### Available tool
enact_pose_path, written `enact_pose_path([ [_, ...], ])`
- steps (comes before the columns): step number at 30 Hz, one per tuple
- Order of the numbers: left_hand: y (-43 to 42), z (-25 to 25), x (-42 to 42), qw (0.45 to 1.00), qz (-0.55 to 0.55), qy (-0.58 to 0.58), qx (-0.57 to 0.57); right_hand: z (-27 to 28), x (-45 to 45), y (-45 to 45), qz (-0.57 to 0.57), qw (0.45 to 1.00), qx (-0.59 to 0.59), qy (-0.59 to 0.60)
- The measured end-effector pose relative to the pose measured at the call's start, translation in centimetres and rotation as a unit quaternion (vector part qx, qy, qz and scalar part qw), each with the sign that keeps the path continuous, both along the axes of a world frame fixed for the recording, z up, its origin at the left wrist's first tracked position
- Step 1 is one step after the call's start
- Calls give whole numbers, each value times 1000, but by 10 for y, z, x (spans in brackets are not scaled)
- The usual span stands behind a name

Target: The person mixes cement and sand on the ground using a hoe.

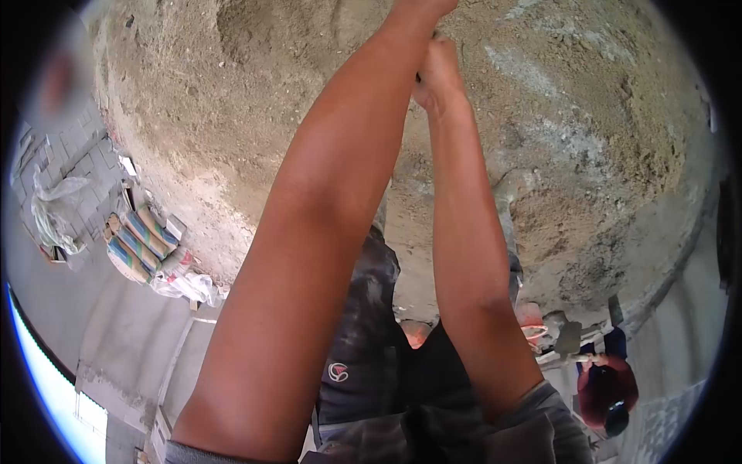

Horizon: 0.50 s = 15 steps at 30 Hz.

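My left arm reaches across the head view to the top edge, where only the wrist and part of my left hand (429,6) show; its fingers are cut off. Just below and right of it, my right hand (440,69) is closed, its fingers curled. A small dark bit of something shows beside it, too little to make out. Both hands are over a large mound of brown, sandy material (541,116) with pale grey streaks. My dark trousers (363,340) appear between the forearms.
Striped sacks (141,241) and white plastic (185,286) lie left of the mound, with clear plastic (58,205) on paving farther left. A person in a maroon top (607,390) is at the lower right, near a reddish bucket (530,315). Another reddish object (416,333) shows between my legs.
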<state>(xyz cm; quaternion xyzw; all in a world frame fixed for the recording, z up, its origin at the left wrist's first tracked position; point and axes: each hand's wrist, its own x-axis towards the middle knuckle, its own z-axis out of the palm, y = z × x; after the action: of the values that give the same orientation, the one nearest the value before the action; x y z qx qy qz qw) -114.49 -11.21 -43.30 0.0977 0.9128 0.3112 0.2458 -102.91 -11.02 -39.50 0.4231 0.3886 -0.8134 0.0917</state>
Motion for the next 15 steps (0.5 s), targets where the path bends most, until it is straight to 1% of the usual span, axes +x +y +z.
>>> enact_pose_path([
  [1,-32,-13,31,997,17,-66,-29,-7,25,-24,27,997,-60,-39],
  [2,-59,-19,66,989,41,-135,-51,16,50,-49,-36,987,-83,-136],
  [3,-83,-48,110,983,22,-133,-127,4,91,-71,-45,975,-164,-145],
  [4,-95,-35,150,977,14,-145,-157,-10,136,-87,-50,963,-197,-179],
  [5,-98,-16,173,956,12,-230,-180,-5,175,-89,-21,962,-216,-163],
  [7,-95,3,209,940,46,-287,-179,34,194,-86,-68,953,-161,-246],
  [8,-95,2,224,940,70,-289,-169,44,208,-78,-45,952,-200,-227],
  [10,-79,-18,237,945,106,-285,-122,45,223,-34,-8,952,-253,-172],
  [11,-67,-23,235,903,200,-379,-36,48,218,-7,-7,952,-246,-183],
  [12,-58,-24,235,833,287,-471,42,59,212,17,-7,949,-244,-197],
  [13,-45,-12,235,775,343,-514,131,68,210,39,-7,945,-250,-213],
  [14,-32,0,235,704,394,-552,212,69,212,65,18,952,-236,-197],
  [15,-22,-2,240,677,407,-561,248,76,217,86,51,952,-238,-188],
])
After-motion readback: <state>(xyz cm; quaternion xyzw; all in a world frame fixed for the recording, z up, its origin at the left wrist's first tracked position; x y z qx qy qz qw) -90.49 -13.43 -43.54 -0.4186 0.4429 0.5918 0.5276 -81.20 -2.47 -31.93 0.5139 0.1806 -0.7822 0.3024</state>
